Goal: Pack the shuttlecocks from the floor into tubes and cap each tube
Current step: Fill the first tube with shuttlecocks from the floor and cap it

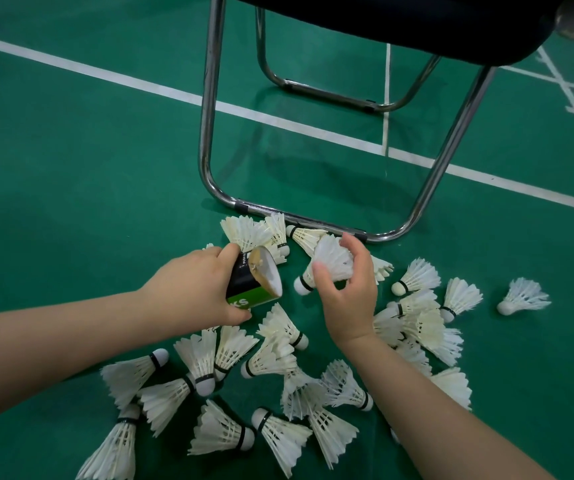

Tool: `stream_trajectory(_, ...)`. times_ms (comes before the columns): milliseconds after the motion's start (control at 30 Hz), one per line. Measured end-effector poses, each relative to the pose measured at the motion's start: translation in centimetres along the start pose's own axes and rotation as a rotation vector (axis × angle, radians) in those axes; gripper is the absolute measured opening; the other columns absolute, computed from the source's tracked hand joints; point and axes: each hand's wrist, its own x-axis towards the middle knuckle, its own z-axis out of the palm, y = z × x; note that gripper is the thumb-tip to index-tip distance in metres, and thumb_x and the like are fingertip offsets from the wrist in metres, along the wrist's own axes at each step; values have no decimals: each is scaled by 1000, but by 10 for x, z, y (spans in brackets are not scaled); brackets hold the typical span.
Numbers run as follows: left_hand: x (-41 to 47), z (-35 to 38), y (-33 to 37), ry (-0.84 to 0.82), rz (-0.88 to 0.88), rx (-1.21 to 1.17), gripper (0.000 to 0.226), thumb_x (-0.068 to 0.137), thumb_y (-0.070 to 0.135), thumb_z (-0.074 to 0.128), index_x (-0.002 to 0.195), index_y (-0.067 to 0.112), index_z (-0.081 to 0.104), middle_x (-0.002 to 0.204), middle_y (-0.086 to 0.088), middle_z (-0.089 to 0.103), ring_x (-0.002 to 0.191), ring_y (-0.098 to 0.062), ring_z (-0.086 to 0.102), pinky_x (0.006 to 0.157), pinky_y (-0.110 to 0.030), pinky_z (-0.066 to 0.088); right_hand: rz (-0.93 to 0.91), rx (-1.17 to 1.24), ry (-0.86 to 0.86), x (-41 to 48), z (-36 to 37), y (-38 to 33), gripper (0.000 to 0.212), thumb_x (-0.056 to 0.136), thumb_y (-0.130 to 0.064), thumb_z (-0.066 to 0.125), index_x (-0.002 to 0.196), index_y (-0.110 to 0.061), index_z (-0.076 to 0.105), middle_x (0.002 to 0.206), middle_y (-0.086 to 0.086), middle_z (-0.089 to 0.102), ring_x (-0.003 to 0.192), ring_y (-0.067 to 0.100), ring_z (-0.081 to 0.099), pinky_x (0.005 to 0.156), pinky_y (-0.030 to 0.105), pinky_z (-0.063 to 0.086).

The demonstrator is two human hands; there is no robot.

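Grips the tube (254, 282) in the left hand (195, 285) at centre frame, open mouth turned right; holds a shuttlecock (330, 261) in the right hand (348, 292) just beside, cork pointing down-left toward that mouth.

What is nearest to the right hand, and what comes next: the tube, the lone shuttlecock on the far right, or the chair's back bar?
1. the tube, just left of the right hand.
2. the lone shuttlecock, off to the right on the floor.
3. the chair's back bar, far ahead under the seat.
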Motion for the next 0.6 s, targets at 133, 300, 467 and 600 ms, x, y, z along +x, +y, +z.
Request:
stream_trajectory(133, -2, 1, 7, 6, 18, -5, 60, 66, 63, 63, 105, 25, 37, 89, 8, 50, 77, -12, 52, 68, -31, 52, -46, 235, 2, -7, 7, -35, 34, 80, -42, 49, 114, -40, 43, 111, -13, 53, 96, 3, 56, 81, 23, 50)
stream_trajectory(300, -3, 1, 14, 27, 39, -29, 63, 63, 63, 64, 107, 26, 38, 90, 10, 52, 77, -10, 53, 66, -30, 52, -177, 52, -134, -19, 12, -44, 32, 87, -43, 39, 112, -26, 50, 106, -23, 47, 104, -9, 44, 94, 17, 38)
stream_trajectory(467, -1, -9, 16, 37, 6, -59, 60, 65, 61, 65, 105, 26, 38, 88, 9, 52, 74, -9, 54, 65, -28, 51, -131, -115, -307, -28, 2, -44, 48, 88, -51, 25, 112, -25, 59, 136, -12, 40, 129, -5, 22, 109, 38, 23)
stream_trajectory(600, 0, -14, 22, 62, 9, -80, 55, 64, 60, 60, 102, 26, 39, 84, 11, 51, 69, -5, 52, 59, -25, 48, -279, -395, -542, -19, -15, -60, 52, 89, -53, 27, 114, -18, 56, 155, 3, 18, 143, 18, 8, 114, 40, 6)
